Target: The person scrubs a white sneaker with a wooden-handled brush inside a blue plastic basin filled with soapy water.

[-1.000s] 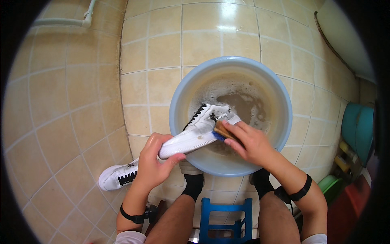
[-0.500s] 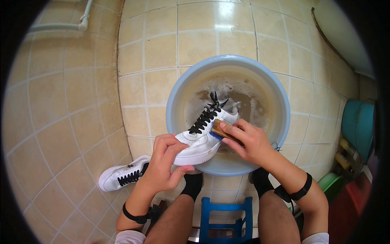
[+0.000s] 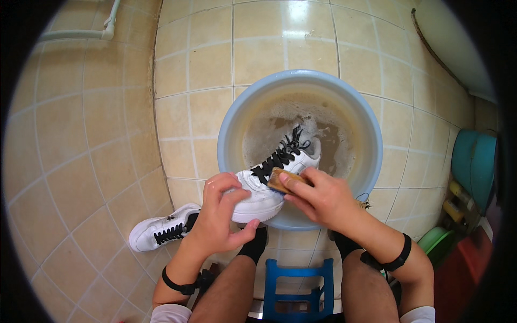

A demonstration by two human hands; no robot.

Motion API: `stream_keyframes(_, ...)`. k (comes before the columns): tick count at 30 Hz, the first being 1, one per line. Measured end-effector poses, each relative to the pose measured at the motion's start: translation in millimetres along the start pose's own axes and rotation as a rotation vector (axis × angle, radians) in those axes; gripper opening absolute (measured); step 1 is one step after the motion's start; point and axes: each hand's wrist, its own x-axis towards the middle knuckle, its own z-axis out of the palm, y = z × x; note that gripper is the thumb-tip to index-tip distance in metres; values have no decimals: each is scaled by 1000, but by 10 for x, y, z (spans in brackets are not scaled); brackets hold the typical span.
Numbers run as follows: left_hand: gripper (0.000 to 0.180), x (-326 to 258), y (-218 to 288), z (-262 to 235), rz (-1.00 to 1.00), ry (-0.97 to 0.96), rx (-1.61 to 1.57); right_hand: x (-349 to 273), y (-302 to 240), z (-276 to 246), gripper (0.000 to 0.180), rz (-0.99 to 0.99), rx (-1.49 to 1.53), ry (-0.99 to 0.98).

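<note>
A white sneaker [image 3: 256,197] with black laces is held tilted over the near side of a blue-grey basin [image 3: 226,113], its heel toward the middle. My left hand [image 3: 218,207] grips the toe end, fingers over the upper and thumb by the sole. In my right hand [image 3: 318,196] is a wooden scrub brush [image 3: 285,180] with blue bristles, pressed against the sneaker's side near the laces. The bristles are mostly hidden under the wood. Murky, foamy water [image 3: 336,137] lies in the basin.
A second white sneaker [image 3: 148,234] with black laces lies on the tiled floor at the left. A blue plastic stool [image 3: 272,288] stands between my legs. Teal [image 3: 471,161] and green [image 3: 433,239] basins are at the right. A white pipe [image 3: 75,35] runs along the left wall.
The brush has slid left and slightly down along the sneaker's side, toward the toe. The sneaker has turned slightly, its heel shifting right. My left hand keeps hold of the toe.
</note>
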Motion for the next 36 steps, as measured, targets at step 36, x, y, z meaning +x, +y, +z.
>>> stream_keyframes(36,105,103,-85,552,-607,-585,-438,-192,341,192,35,361,168,82)
